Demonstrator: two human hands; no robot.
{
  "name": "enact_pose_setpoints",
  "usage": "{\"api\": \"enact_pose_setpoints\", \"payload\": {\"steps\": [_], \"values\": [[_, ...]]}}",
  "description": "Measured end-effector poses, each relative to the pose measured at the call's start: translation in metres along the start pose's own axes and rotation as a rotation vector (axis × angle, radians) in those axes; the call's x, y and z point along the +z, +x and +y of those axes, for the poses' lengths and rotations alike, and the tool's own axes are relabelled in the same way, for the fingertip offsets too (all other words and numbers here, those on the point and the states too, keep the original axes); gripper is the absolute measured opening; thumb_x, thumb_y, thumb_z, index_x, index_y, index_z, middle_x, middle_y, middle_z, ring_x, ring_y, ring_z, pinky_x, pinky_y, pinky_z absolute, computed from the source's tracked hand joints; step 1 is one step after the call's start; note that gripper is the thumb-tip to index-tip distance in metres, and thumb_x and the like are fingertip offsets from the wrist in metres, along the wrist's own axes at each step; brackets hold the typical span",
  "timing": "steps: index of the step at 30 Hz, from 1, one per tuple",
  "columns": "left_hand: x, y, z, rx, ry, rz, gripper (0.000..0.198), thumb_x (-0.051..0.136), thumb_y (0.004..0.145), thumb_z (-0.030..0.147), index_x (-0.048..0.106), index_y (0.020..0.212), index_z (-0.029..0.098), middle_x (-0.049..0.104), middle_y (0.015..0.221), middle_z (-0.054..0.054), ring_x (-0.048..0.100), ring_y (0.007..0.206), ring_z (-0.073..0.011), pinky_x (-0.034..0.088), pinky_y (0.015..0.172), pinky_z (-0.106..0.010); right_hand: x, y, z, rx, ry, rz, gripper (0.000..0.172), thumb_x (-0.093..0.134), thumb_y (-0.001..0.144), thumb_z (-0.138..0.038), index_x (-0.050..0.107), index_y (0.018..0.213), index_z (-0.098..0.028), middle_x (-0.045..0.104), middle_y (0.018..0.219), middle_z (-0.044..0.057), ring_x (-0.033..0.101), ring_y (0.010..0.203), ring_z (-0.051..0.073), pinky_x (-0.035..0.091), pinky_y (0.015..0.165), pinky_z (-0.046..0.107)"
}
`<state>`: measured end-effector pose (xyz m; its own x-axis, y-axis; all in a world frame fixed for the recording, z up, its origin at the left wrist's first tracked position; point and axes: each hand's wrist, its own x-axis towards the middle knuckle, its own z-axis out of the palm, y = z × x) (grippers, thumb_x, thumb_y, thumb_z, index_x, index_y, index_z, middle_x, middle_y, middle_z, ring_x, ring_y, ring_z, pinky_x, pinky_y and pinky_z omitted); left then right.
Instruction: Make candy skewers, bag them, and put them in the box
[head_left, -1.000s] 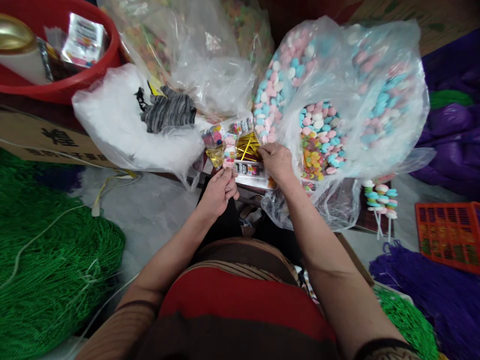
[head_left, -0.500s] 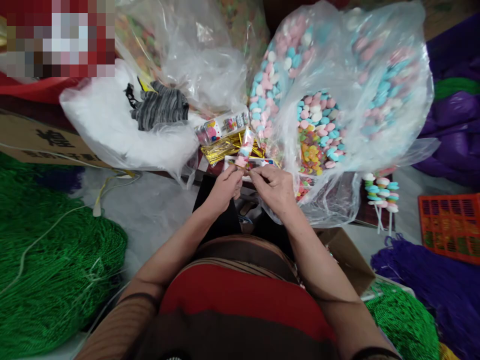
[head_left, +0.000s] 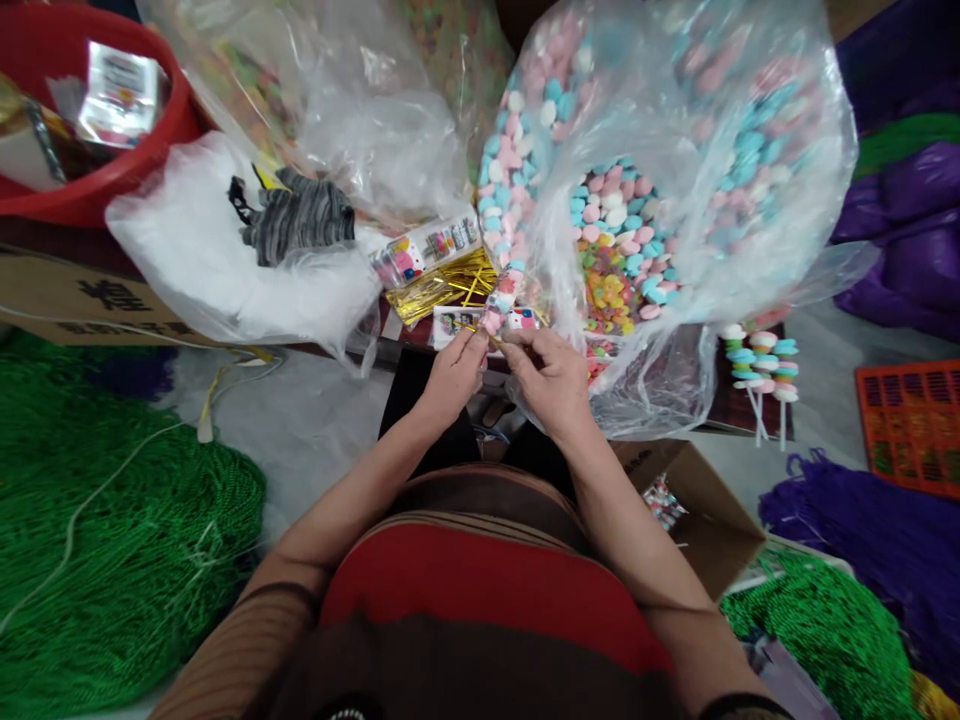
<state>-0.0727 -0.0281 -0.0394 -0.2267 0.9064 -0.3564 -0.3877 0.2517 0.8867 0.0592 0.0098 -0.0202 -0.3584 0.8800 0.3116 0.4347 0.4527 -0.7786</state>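
Note:
My left hand (head_left: 454,374) pinches the base of a wrapped candy skewer (head_left: 497,297) that points up and away from me. My right hand (head_left: 550,377) meets it at the same spot, fingers pinched on a thin gold twist tie (head_left: 491,339) at the wrapper's neck. Just beyond lies a heap of gold twist ties (head_left: 444,283) and printed packets (head_left: 431,245). To the right stands a big clear bag of pink, blue and white candies (head_left: 637,210).
A red tub (head_left: 112,170) sits at the far left behind a white plastic bag (head_left: 217,260) with a striped cloth. Finished candy skewers (head_left: 761,365) hang at the right, near an orange crate (head_left: 911,425). Green netting (head_left: 112,530) and purple netting (head_left: 885,560) flank me; a cardboard box (head_left: 705,510) lies by my right arm.
My right hand left the twist tie heap and came back to meet the left hand at the skewer's base. The skewer now tilts to the right.

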Motion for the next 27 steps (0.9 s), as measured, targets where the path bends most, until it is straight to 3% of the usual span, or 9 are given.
{"api": "enact_pose_setpoints", "payload": {"steps": [5,10,15,21,27], "values": [[0.009,-0.004,0.005,-0.015,-0.122,-0.032,0.040,0.065,0.090,0.052,0.048,0.074,0.020,0.034,0.052,0.010,0.026,0.039,-0.0025,0.021,0.040,-0.019,0.002,-0.004,0.002,0.114,0.099,0.016,0.015,0.061,0.090,-0.025,0.074,0.083,-0.022,0.074,0.080,0.002,0.065,0.072,0.016,0.051,0.070,0.030],[0.011,-0.005,0.011,-0.108,-0.186,-0.071,0.037,0.053,0.096,0.041,0.052,0.067,0.017,0.033,0.048,0.009,0.024,0.036,-0.0024,0.023,0.039,-0.018,0.001,-0.007,0.001,0.162,0.147,0.012,0.016,0.061,0.089,-0.024,0.072,0.078,-0.021,0.071,0.077,0.002,0.062,0.071,0.015,0.048,0.068,0.029],[0.012,-0.009,0.018,-0.234,-0.274,-0.142,0.037,0.050,0.096,0.035,0.053,0.064,0.017,0.031,0.046,0.009,0.023,0.034,-0.0023,0.022,0.038,-0.016,0.000,-0.008,0.003,0.278,0.284,-0.010,0.014,0.067,0.087,-0.032,0.072,0.080,-0.021,0.072,0.078,0.002,0.062,0.071,0.014,0.049,0.071,0.030],[0.013,-0.021,0.030,-0.425,-0.357,-0.315,0.047,0.040,0.102,0.030,0.052,0.058,0.016,0.023,0.041,0.010,0.018,0.029,-0.0034,0.023,0.035,-0.016,-0.009,-0.007,0.004,0.409,0.543,-0.073,0.031,0.080,0.078,-0.049,0.069,0.072,-0.021,0.064,0.064,-0.004,0.052,0.059,0.010,0.046,0.062,0.026],[0.015,-0.032,0.030,-0.564,-0.384,-0.515,0.057,0.034,0.104,0.033,0.046,0.051,0.017,0.022,0.038,0.009,0.017,0.028,-0.0050,0.026,0.032,-0.017,-0.023,-0.009,0.012,0.441,0.831,-0.256,0.041,0.092,0.063,-0.054,0.077,0.091,-0.028,0.076,0.092,0.000,0.068,0.091,0.018,0.056,0.087,0.033]]}}
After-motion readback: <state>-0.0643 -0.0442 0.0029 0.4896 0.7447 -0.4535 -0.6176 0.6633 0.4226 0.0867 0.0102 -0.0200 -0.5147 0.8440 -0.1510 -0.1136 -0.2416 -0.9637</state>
